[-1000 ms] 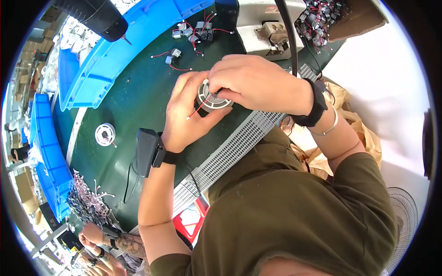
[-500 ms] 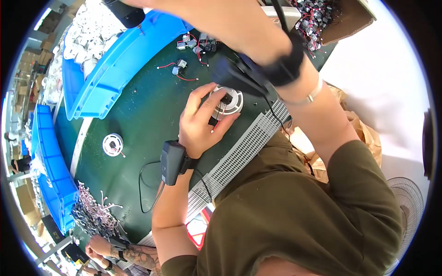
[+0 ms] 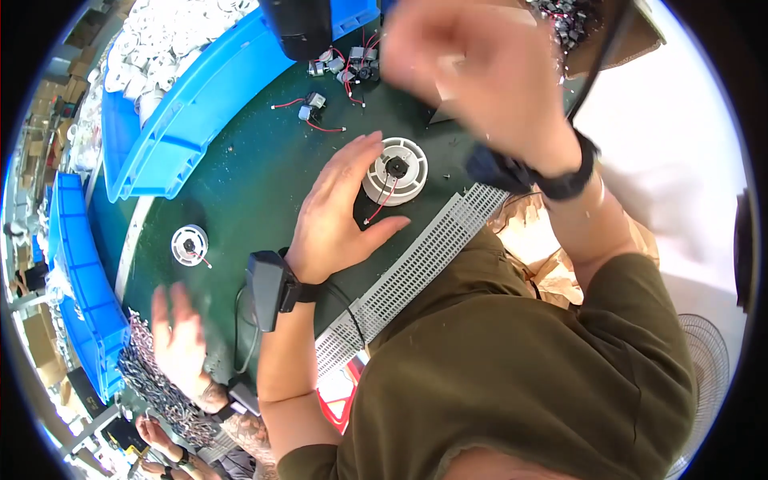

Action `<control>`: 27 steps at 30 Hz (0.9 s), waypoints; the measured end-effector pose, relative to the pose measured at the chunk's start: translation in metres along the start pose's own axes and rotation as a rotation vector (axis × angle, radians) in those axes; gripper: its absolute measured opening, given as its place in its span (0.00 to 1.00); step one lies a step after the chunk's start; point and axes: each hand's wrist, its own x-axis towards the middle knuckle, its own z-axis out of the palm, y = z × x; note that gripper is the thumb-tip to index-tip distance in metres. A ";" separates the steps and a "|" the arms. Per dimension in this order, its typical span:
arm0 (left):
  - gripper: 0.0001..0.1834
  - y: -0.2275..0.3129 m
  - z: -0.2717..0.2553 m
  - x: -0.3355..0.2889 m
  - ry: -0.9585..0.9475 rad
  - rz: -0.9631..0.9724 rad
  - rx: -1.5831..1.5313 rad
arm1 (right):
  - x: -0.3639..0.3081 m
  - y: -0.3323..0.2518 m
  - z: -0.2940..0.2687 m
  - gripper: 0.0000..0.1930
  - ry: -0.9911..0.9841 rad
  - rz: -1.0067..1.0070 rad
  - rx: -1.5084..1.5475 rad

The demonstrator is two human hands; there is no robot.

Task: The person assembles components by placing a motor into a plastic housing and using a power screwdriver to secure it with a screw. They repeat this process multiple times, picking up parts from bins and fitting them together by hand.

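Shows a round white housing [image 3: 400, 186] on a green counter [image 3: 264, 192], near 12 o'clock, with left hand [image 3: 332, 220] curved along its 9 o'clock side, fingers and thumb spread. Cannot tell the grip of blurred right hand [image 3: 480, 68] at 1 o'clock. Includes wired motors [image 3: 357, 54] near 12, a similar white piece [image 3: 178, 244] at 9.

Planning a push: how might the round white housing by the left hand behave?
Squat, the round white housing would probably slide, not tip; its ribbed form looks stiff. The red wire draped across it would likely flop.
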 end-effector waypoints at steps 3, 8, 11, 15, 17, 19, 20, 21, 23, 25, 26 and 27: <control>0.49 0.000 -0.003 -0.003 -0.150 -0.106 -0.101 | -0.031 -0.010 0.014 0.16 -0.368 -0.202 0.371; 0.59 -0.001 -0.009 -0.005 -0.266 -0.195 -0.198 | -0.043 -0.028 0.036 0.11 -0.306 -0.253 0.101; 0.57 0.000 -0.011 -0.004 -0.282 -0.194 -0.150 | -0.043 -0.025 0.043 0.09 -0.182 -0.215 0.194; 0.49 0.001 -0.014 0.001 -0.197 -0.112 -0.186 | -0.038 -0.024 0.032 0.05 -0.257 0.272 0.718; 0.45 0.004 -0.012 0.007 -0.234 -0.200 -0.279 | -0.040 -0.020 0.034 0.05 -0.253 0.325 0.817; 0.40 0.005 -0.007 0.007 -0.210 -0.346 -0.325 | -0.039 -0.017 0.033 0.05 -0.217 0.294 0.808; 0.38 0.000 -0.004 0.000 -0.187 -0.237 -0.282 | -0.040 -0.018 0.031 0.05 -0.200 0.313 0.830; 0.37 0.001 -0.003 -0.001 -0.170 -0.128 -0.243 | -0.040 -0.018 0.032 0.05 -0.200 0.318 0.828; 0.35 0.006 -0.001 -0.001 -0.140 -0.135 -0.284 | -0.041 -0.018 0.035 0.04 -0.209 0.156 0.647; 0.36 0.013 -0.001 0.005 -0.159 -0.154 -0.128 | -0.039 -0.015 0.040 0.04 -0.212 0.099 0.670; 0.34 0.011 0.009 -0.001 0.023 -0.216 -0.132 | -0.038 -0.014 0.041 0.05 -0.112 0.136 0.719; 0.28 0.019 0.010 0.002 0.100 -0.305 -0.133 | -0.038 -0.013 0.043 0.05 -0.010 0.179 0.766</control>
